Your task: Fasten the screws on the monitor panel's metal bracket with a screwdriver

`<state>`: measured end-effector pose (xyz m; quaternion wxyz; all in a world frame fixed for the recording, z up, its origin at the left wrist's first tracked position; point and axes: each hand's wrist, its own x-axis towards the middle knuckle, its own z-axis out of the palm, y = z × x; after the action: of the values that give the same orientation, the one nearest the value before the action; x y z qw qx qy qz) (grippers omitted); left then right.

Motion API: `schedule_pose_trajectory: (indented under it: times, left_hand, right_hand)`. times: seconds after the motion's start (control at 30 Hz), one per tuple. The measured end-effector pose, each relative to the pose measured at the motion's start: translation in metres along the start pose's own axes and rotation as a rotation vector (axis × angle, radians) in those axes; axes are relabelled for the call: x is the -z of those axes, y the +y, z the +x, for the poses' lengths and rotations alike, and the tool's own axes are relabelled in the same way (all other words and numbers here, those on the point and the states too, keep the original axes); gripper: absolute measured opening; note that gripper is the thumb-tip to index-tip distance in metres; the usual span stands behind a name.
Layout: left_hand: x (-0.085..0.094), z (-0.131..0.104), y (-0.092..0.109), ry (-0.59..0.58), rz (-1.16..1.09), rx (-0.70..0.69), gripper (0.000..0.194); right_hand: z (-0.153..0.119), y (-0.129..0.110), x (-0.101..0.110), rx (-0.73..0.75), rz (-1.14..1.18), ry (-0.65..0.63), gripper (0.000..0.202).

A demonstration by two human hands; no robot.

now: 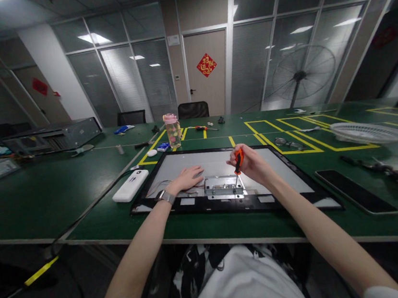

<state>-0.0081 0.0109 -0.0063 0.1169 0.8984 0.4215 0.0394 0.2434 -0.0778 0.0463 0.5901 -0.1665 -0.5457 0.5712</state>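
A flat panel (218, 158) with a black frame and pale back lies on the green table in front of me. Near its front edge is a metal bracket (221, 188). My right hand (247, 161) grips a screwdriver (238, 159) with an orange and black handle. The shaft points down, its tip at the bracket's right end; whether it sits in a screw is too small to tell. My left hand (188, 178), with a watch (165, 196) on the wrist, rests flat on the panel, left of the bracket. Thin wires (156, 189) run beside it.
A white power bank (131, 185) lies left of the panel, a black phone (354, 191) right of it. Behind stand a pink-lidded bottle (172, 132) and another screwdriver (202, 128). Glasses (288, 144) and a white basket (367, 132) are at the right. A computer case (52, 137) sits far left.
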Motion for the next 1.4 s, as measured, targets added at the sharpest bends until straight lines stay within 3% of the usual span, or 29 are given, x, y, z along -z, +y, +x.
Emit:
schedule_pose_trajectory:
  times: [0.17,0.4,0.8,1.4]
  left_hand:
    - [-0.0015,0.0014,-0.0025,0.003,0.009,-0.009,0.055]
    - [-0.0017,0.0015,-0.0034,0.003,0.0,-0.01,0.056]
    - [-0.0024,0.0008,-0.0036,0.008,-0.004,-0.01,0.056]
    - [-0.0012,0.0003,-0.0025,0.007,-0.015,-0.006,0.056]
  right_hand:
    - [-0.0012,-0.0023,-0.0018,0.026,-0.05,0.064,0.023]
    - [-0.0004,-0.0021,-0.002,0.0,-0.037,0.013,0.021]
    - [0.0006,0.0011,0.0018,0.032,-0.042,0.082,0.022]
    - [-0.001,-0.0009,0.0001,-0.011,-0.029,0.023,0.023]
